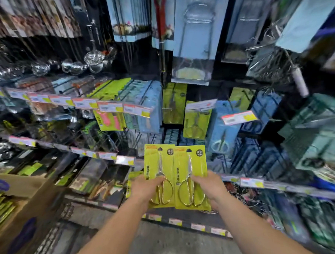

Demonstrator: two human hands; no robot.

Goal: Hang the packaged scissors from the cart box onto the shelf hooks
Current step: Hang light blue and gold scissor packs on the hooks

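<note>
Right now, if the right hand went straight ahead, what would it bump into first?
Probably the hanging blue scissors package up ahead of the right hand, which holds a green scissors package. Depth is hard to judge.

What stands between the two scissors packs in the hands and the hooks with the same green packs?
Nothing visible does. The left pack and right pack are held in open air below the hanging green packs; only price tags sit at hook tips.

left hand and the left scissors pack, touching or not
Touching: the head view shows the left hand gripping the left scissors pack, thumb across its front.
</note>
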